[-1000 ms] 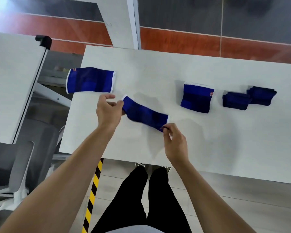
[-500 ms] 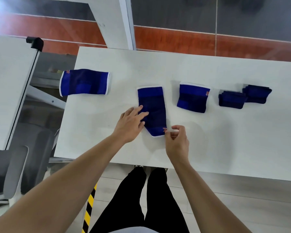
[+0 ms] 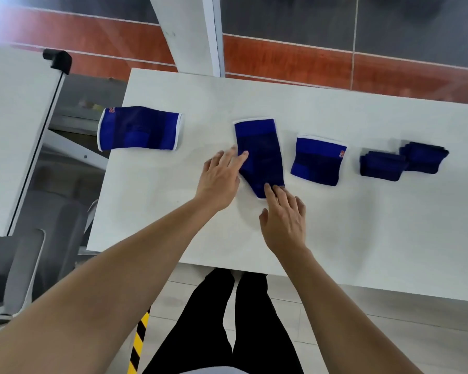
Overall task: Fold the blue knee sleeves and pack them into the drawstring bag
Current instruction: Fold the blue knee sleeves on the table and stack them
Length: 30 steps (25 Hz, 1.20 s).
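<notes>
I look down from a head-worn camera onto a white table (image 3: 335,238), with both bare forearms reaching forward from the bottom of the view.

A blue knee sleeve (image 3: 260,155) lies flat near the middle of the table, its long side running away from me and its white-trimmed end farthest off. My left hand (image 3: 219,179) rests beside the sleeve's left edge, fingers straight and close together, the fingertips touching the fabric. My right hand (image 3: 284,222) lies at the sleeve's near end, fingers straight and slightly spread, the fingertips pressing on the near corner. Neither hand curls around anything.

To the left, at the table's left edge and partly overhanging it, a second blue sleeve (image 3: 139,128) lies unfolded on its side, white trim at both ends. Just right of the middle sleeve sits a shorter folded sleeve (image 3: 318,160) with a small red mark near its right edge. Farther right are two dark navy folded pieces (image 3: 403,164), touching each other; I cannot tell what they are.

Below the table edge, I see black trousers (image 3: 227,319) and a yellow-and-black striped strip (image 3: 138,344) on the floor. A grey chair (image 3: 25,265) stands at the left.
</notes>
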### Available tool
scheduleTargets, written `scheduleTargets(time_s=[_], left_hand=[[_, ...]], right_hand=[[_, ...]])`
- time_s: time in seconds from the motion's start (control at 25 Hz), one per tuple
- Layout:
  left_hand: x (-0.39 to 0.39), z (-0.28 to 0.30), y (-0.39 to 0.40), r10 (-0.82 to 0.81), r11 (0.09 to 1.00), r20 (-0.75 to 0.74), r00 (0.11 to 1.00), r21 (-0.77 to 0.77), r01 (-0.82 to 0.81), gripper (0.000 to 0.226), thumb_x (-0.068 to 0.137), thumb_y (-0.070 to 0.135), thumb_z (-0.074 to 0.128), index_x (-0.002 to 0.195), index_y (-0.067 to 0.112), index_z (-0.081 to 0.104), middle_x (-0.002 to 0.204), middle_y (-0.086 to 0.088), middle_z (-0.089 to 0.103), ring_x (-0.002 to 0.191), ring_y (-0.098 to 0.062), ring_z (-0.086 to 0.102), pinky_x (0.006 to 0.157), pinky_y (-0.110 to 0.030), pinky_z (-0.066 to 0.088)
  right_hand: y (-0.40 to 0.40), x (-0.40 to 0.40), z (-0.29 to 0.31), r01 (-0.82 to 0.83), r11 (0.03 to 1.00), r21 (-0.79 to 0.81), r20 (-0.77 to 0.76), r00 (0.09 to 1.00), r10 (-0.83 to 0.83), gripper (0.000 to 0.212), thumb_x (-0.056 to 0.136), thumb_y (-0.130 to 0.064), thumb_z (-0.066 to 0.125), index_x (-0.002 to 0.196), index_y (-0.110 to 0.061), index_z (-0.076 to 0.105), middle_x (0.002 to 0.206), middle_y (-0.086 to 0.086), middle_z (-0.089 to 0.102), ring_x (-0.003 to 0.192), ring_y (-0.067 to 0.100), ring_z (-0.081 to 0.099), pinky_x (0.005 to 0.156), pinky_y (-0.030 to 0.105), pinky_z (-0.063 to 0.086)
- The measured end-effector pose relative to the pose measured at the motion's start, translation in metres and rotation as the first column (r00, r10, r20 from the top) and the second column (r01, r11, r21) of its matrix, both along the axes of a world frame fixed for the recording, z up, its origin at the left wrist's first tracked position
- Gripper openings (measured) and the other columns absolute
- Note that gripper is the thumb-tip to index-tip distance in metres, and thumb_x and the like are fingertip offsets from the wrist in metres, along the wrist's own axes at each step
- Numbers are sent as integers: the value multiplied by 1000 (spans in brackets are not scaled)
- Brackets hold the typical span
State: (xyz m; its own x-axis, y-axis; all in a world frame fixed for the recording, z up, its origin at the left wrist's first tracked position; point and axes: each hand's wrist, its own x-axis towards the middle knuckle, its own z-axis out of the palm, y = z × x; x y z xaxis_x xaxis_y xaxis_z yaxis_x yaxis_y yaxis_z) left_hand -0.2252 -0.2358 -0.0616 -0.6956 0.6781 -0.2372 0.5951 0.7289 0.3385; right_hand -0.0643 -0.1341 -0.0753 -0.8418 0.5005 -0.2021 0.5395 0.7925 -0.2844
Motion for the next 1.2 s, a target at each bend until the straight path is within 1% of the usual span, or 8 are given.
scheduleTargets(time_s=[0.28,0.44,0.56,0.68,0.8,0.92,1.08,1.2], left_hand=[[9,-3,3,236,868,506,829,274,-414,46,99,9,47,140,30,49,139,6,58,132,-17,46,113,-38,39],[-1,12,11,218,838,529,820,330,-435,26,97,8,58,118,22,65,108,6,64,100,-14,64,86,-17,53],[2,13,2,303,850,574,761,198,-488,23,98,9,60,117,20,64,101,6,60,91,-17,65,71,-27,61],[-6,11,-23,380,861,399,835,177,-476,28,99,13,55,125,23,56,115,-4,57,92,-20,62,76,-36,57],[-46,3,-61,443,869,84,893,206,-451,42,94,8,52,136,14,51,140,-12,49,123,-33,50,100,-41,44],[-80,-6,-97,435,900,36,900,-51,-433,59,97,22,50,153,13,33,164,-11,25,152,-34,19,121,-45,22],[-56,-6,-111,193,967,-89,977,-152,-205,60,93,31,55,149,12,44,139,-17,48,142,-38,33,123,-52,12],[-1,0,-106,108,985,-27,994,-134,-110,63,86,33,59,146,17,47,118,-11,48,117,-37,48,114,-54,28]], right_hand=[[11,-14,3,-31,996,-84,29,999,34,64,96,-18,57,156,-24,34,158,6,42,146,27,36,116,42,29],[12,-12,2,-37,997,-69,-57,998,33,57,93,-15,60,149,-22,47,146,2,55,133,25,49,109,41,36],[4,-11,1,-64,997,-53,-96,994,58,54,94,-13,58,147,-19,52,147,4,55,134,23,50,114,40,34],[-7,-10,-2,-92,994,-59,-36,995,90,52,95,-15,57,147,-19,52,153,7,50,141,24,45,119,40,31],[-11,-12,-2,-75,996,-46,-15,997,74,51,96,-15,55,146,-18,53,153,8,50,142,25,44,119,42,30],[-11,-12,-1,-76,997,-34,-5,997,76,51,95,-14,54,146,-18,52,153,9,49,144,26,43,120,45,27],[-17,-14,1,-40,999,-15,-33,999,39,49,95,-15,55,144,-16,55,150,10,53,140,28,45,117,43,29],[-29,-15,5,-42,999,-15,-71,997,41,49,92,-14,58,142,-16,57,146,9,56,135,29,49,113,43,35]])
